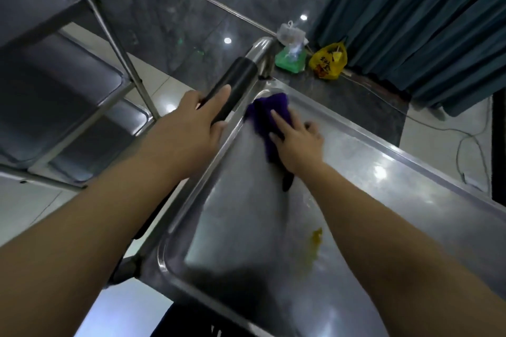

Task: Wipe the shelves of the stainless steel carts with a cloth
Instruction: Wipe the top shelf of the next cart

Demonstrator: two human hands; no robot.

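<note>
1. Stainless steel carts, two: near cart filling the middle and lower right, with its top shelf under both arms; second cart at upper left, apart from the first, showing stacked shelves.
2. Curtain, one, dark teal, hanging in folds at upper right down to the glossy tiled floor.
3. Hands, two, both bare, reaching forward from the lower corners.
   - Left hand: wraps the near cart's handle, fingers curled over the black grip, thumb side towards the shelf rim.
   - Right hand: lies flat, fingers straight and slightly spread, pressing down on the cloth.
4. Plastic bags, three, on the floor beyond the far corner of the near cart, close together: yellow bag nearest the curtain, green bag beside it, clear bag behind the green one.
5. Cloth, one, purple, crumpled, on the top shelf in its far left corner, just beside the black grip. Sits under and ahead of the right fingers, sticking out past the fingertips towards the corner, with a strip trailing back beneath the palm and wrist.
6. Yellow stain, one, on the top shelf, well behind the cloth, beside the right forearm.
7. Thin cable, one, looping over the floor at far right.
</note>
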